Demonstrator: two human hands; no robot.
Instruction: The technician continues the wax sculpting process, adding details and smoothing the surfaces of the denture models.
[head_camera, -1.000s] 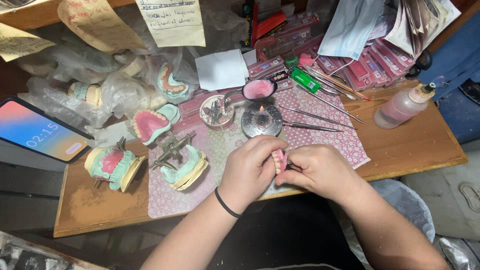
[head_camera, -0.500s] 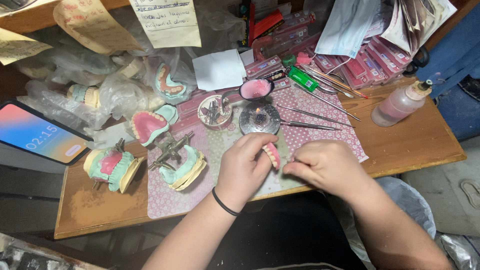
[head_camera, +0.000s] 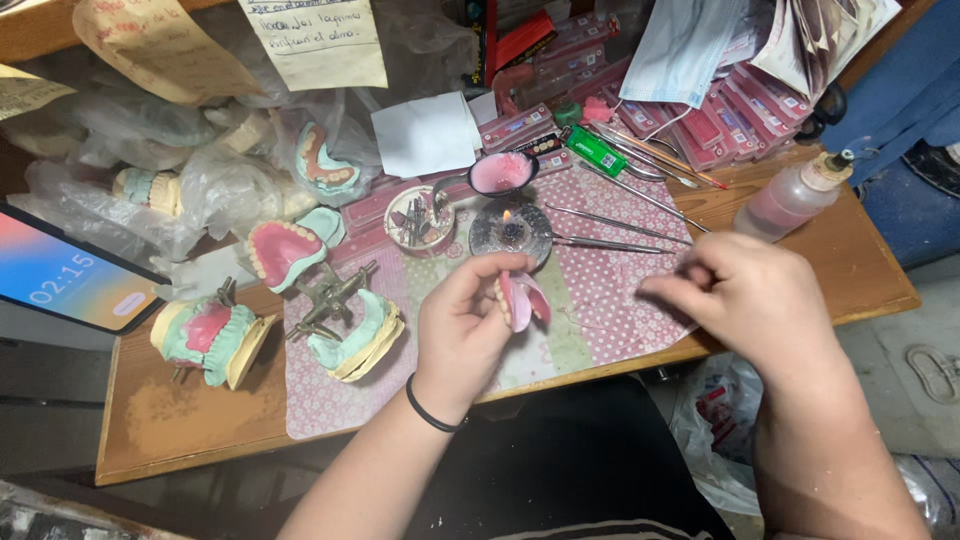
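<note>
My left hand (head_camera: 462, 322) holds a pink wax denture (head_camera: 520, 298) with a row of teeth, pinched between thumb and fingers over the patterned pink mat (head_camera: 600, 290). A black band circles that wrist. My right hand (head_camera: 745, 295) hovers to the right of the denture, apart from it, fingers loosely curled; I cannot tell whether it holds a thin tool. A small lit burner (head_camera: 511, 228) stands just beyond the denture. Two metal instruments (head_camera: 610, 232) lie on the mat beside the burner.
Green plaster models on articulators (head_camera: 352, 325) (head_camera: 205, 340) stand at left, with a pink tray model (head_camera: 283, 250) behind. A bowl of pink wax (head_camera: 500, 172), a dish of small tools (head_camera: 418, 216), a squeeze bottle (head_camera: 790, 198), a phone (head_camera: 60, 275), bagged casts and boxes crowd the wooden bench (head_camera: 200, 420).
My hands have separated: the right hand drew away to the right from the denture, which stays in my left hand and now shows its pink underside.
</note>
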